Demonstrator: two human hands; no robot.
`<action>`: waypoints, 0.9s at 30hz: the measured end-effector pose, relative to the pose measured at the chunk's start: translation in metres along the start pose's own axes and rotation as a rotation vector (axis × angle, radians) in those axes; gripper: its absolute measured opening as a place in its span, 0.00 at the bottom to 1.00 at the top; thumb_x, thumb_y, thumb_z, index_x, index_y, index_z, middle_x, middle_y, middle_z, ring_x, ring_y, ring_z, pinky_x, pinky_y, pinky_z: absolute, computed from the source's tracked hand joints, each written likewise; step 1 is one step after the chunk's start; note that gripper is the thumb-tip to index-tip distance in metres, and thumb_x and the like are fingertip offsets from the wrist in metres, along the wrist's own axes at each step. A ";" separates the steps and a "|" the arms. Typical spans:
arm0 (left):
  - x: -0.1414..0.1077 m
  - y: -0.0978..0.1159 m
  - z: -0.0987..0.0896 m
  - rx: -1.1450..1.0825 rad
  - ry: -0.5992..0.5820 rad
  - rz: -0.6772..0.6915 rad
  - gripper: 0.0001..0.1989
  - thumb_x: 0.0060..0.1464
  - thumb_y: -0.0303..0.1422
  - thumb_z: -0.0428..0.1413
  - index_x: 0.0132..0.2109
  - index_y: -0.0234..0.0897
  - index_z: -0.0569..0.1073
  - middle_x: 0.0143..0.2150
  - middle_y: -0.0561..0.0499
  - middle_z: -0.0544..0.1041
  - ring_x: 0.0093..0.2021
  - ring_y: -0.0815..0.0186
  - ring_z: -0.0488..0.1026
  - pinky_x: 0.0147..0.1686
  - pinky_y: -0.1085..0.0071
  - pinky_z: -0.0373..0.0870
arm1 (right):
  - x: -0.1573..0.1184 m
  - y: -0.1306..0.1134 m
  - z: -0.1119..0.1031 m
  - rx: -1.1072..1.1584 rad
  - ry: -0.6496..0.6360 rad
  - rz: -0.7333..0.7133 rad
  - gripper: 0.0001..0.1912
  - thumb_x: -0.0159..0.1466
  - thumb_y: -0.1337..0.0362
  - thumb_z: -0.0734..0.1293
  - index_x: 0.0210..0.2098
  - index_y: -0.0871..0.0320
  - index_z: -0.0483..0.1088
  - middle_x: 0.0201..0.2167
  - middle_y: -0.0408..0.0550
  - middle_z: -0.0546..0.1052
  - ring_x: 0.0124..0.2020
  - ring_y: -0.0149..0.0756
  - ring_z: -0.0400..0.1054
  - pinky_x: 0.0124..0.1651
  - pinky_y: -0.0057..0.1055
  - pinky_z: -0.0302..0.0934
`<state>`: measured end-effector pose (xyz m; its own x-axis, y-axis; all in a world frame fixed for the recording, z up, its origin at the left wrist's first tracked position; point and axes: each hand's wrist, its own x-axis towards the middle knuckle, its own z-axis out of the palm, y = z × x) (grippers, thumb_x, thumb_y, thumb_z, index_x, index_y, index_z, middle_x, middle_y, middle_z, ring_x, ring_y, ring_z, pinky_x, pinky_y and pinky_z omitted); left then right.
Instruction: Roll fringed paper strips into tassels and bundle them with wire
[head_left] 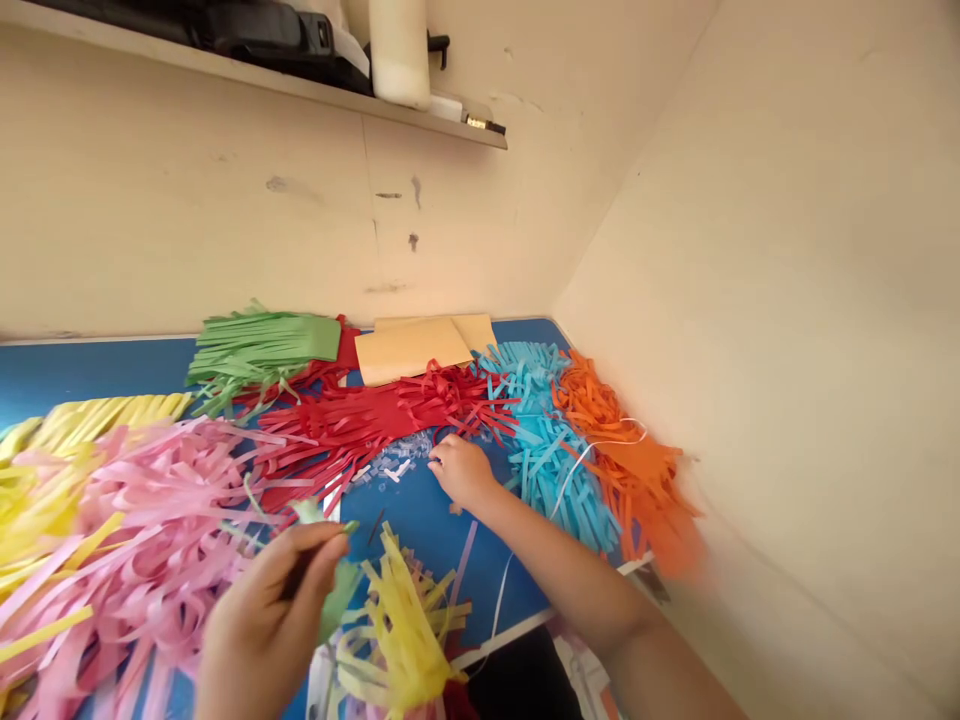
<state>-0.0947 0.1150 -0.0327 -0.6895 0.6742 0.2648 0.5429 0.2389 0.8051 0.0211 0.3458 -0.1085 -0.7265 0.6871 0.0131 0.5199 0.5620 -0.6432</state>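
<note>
My left hand point(274, 610) is closed in a pinch at the lower left, holding the end of a green paper piece point(341, 595) that hangs below the fingers. Farther forward, my right hand point(459, 470) reaches to small clear plastic pieces point(401, 452) on the blue table point(427, 520); its fingers are bent together, and whatever they hold is too small to make out. Between my arms lies a yellow fringed paper bundle point(409, 630). Red fringed paper point(375, 415) lies just beyond my right hand.
Pink fringe point(165, 500) and yellow fringe point(112, 420) cover the left side. Green fringe point(262, 345) and tan paper sheets point(412, 350) lie near the wall. Blue fringe point(540, 420) and orange fringe point(630, 460) are at right, under a white string point(574, 470). A shelf point(247, 75) hangs above.
</note>
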 end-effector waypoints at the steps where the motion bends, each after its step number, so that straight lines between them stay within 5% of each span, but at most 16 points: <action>1: 0.000 0.005 0.011 -0.033 -0.048 -0.021 0.21 0.52 0.53 0.56 0.34 0.40 0.77 0.25 0.53 0.77 0.21 0.68 0.72 0.21 0.75 0.69 | -0.001 -0.003 0.001 -0.010 -0.004 0.000 0.06 0.60 0.73 0.68 0.31 0.59 0.77 0.38 0.53 0.78 0.41 0.41 0.73 0.46 0.34 0.64; 6: -0.004 0.009 0.041 -0.220 -0.223 -0.196 0.22 0.52 0.53 0.55 0.36 0.37 0.76 0.19 0.56 0.70 0.20 0.68 0.68 0.20 0.75 0.66 | -0.033 -0.026 -0.016 0.084 0.025 -0.022 0.06 0.62 0.71 0.67 0.34 0.57 0.76 0.38 0.48 0.77 0.40 0.36 0.73 0.45 0.30 0.65; 11: -0.005 0.013 0.044 -0.253 -0.237 -0.155 0.20 0.51 0.51 0.57 0.34 0.38 0.78 0.25 0.52 0.76 0.23 0.67 0.72 0.22 0.74 0.68 | -0.083 -0.055 -0.024 0.977 -0.007 0.022 0.04 0.58 0.62 0.72 0.33 0.55 0.75 0.31 0.42 0.78 0.33 0.33 0.75 0.37 0.28 0.68; 13: -0.005 0.017 0.047 -0.215 -0.238 -0.082 0.18 0.52 0.50 0.57 0.33 0.39 0.78 0.28 0.50 0.79 0.26 0.65 0.74 0.26 0.73 0.71 | -0.093 -0.060 -0.021 1.106 0.023 0.108 0.06 0.54 0.62 0.74 0.31 0.55 0.76 0.28 0.41 0.78 0.30 0.32 0.74 0.37 0.27 0.67; 17: -0.005 0.022 0.048 -0.152 -0.247 0.071 0.15 0.55 0.46 0.56 0.31 0.41 0.79 0.28 0.50 0.80 0.28 0.65 0.77 0.29 0.73 0.73 | -0.099 -0.058 -0.019 1.068 0.094 0.168 0.07 0.52 0.62 0.75 0.30 0.56 0.77 0.27 0.42 0.79 0.28 0.32 0.72 0.36 0.27 0.66; 23: -0.006 0.023 0.042 -0.059 -0.236 0.288 0.10 0.59 0.38 0.55 0.34 0.42 0.79 0.30 0.52 0.80 0.28 0.69 0.77 0.29 0.78 0.72 | -0.105 -0.060 -0.029 0.825 0.170 -0.025 0.01 0.57 0.66 0.71 0.29 0.56 0.76 0.29 0.44 0.79 0.32 0.34 0.72 0.39 0.29 0.66; 27: -0.007 0.026 0.042 -0.033 -0.256 0.326 0.09 0.59 0.36 0.54 0.34 0.42 0.78 0.29 0.54 0.79 0.27 0.71 0.77 0.27 0.80 0.71 | -0.108 -0.061 -0.028 0.838 0.135 -0.022 0.01 0.58 0.66 0.70 0.30 0.56 0.75 0.29 0.44 0.78 0.31 0.33 0.70 0.39 0.29 0.65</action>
<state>-0.0553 0.1459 -0.0361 -0.3400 0.8638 0.3719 0.6946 -0.0359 0.7185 0.0799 0.2502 -0.0491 -0.6445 0.7594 0.0891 -0.0370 0.0854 -0.9957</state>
